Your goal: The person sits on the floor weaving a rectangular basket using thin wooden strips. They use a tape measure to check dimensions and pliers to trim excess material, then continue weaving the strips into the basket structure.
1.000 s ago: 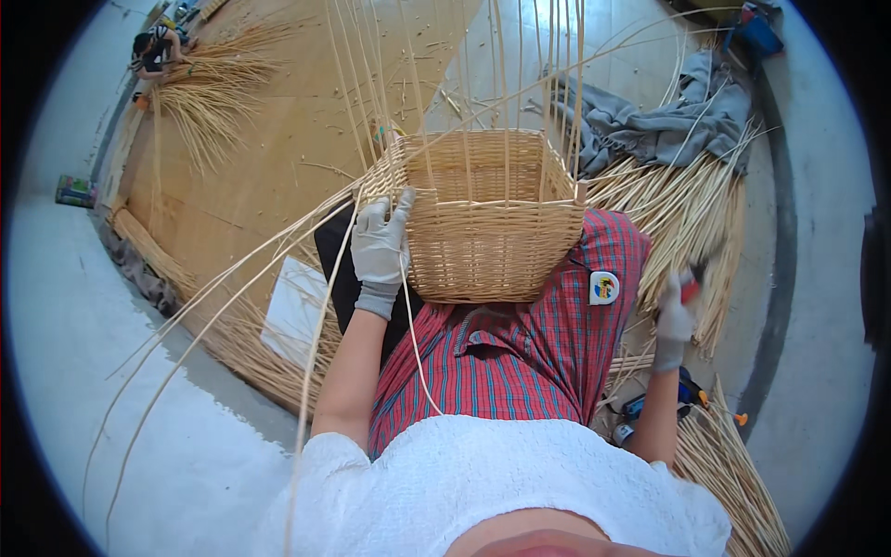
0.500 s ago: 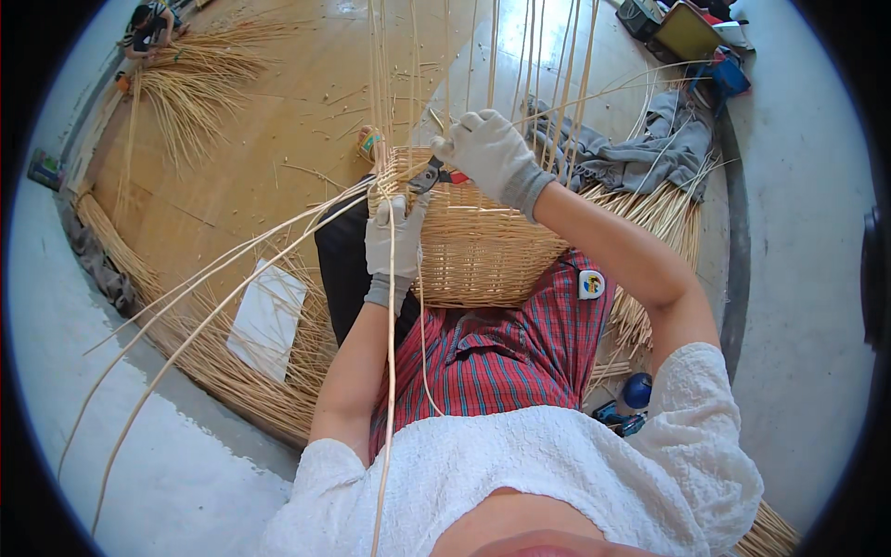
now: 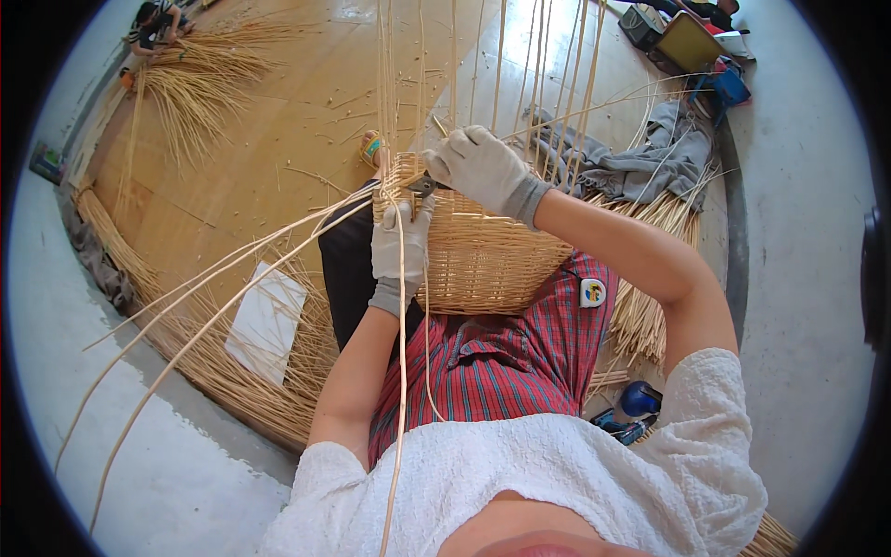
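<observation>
The half-woven wicker basket (image 3: 483, 251) sat on the person's lap, over a red plaid apron (image 3: 501, 371), with its long upright stakes (image 3: 520, 65) rising toward the top of the view. The left hand (image 3: 401, 243), in a grey work glove, was pressed against the basket's left corner, its fingers closed around a long pale willow rod (image 3: 401, 390) that ran down past the forearm. The right hand (image 3: 483, 169), also gloved, was closed on a pair of small cutters (image 3: 422, 186) whose dark tip showed just above the left hand at the basket's rim; whether the blades were shut on a rod could not be told.

A second earlier the right hand had been low at the person's right side, beside the loose bundles on the floor, well apart from the basket. Half a second earlier it had risen above the rim. By this moment it had come down to the left corner, so both hands were close together there. The left hand had stayed on that corner throughout.

Loose rods (image 3: 213, 278) fanned out leftward across the wooden board (image 3: 260, 158). A crumpled grey cloth (image 3: 640, 162) lay behind the basket, and a white sheet of paper (image 3: 267, 320) lay on the bundled willow at the left.
</observation>
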A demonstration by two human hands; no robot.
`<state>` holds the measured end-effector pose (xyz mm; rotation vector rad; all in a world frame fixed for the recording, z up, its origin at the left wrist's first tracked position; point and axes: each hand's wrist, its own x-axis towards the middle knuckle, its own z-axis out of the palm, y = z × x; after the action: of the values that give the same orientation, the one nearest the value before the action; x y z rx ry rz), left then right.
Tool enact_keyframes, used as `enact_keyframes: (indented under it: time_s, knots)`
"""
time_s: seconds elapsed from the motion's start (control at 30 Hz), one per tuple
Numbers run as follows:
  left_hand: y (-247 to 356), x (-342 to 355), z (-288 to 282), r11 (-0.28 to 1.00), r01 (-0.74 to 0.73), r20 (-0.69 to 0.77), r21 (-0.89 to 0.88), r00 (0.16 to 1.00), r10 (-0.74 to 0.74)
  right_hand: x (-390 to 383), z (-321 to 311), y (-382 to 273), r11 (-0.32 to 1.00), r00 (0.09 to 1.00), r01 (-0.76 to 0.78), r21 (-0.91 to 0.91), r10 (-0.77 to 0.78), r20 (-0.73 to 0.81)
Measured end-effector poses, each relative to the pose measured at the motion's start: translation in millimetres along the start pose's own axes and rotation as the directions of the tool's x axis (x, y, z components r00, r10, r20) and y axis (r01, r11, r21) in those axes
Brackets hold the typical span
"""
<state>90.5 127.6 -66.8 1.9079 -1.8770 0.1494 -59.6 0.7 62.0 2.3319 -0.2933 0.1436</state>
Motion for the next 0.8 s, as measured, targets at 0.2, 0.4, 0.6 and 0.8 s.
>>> enact_keyframes:
  time_s: [0.2, 0.4, 0.6, 0.8]
  knots:
    - [-3, 1, -3, 0.996, -0.074, -0.061, 0.056, 0.995, 0.078, 5, -6, 10, 0.979, 0.951, 0.003, 0.206, -0.067, 0.303]
    - [-6, -2, -13, 0.996, -0.089, -0.047, 0.022, 0.995, 0.090, -53, -26, 43, 0.742, 0.911, -0.413, 0.528, 0.331, 0.246]
    - [-9, 0, 0, 0.992, -0.082, -0.039, 0.093, 0.996, 0.086, -188, -67, 23, 0.337, 0.564, -0.697, 0.633, 0.803, 0.194]
    - [-10, 4, 11, 0.988, -0.044, -0.237, -0.146, 0.971, 0.008, -408, 40, -91, -0.665, -0.342, -0.639, 0.387, 0.696, 0.631]
